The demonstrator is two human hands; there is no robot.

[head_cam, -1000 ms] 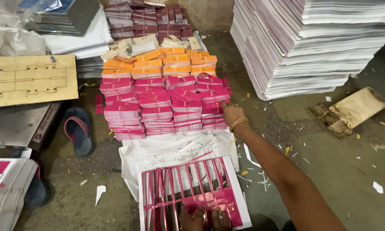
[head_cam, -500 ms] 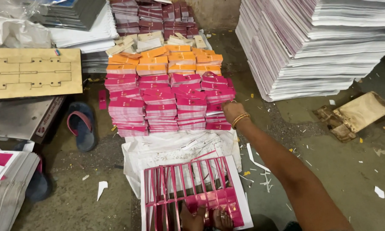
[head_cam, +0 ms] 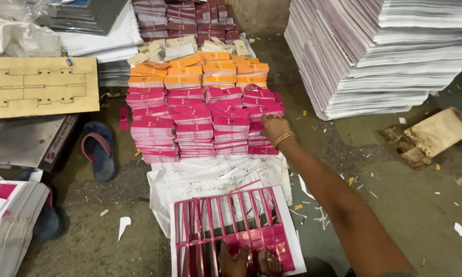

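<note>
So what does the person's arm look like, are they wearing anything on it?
The right arm is bare, with no sleeve showing on the part in view. Around the wrist sits a thin gold-coloured bangle, maybe two close together. The right hand wears no glove. It is too small to tell whether there are rings on it.

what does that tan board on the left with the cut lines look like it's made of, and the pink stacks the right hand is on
The tan board looks like plywood: flat, matte, pale wood tone, thin slots cut through it. The pink stacks under the right hand look like thin printed card or paper, seen in their layered edges; some top faces seem slightly glossy.
</note>
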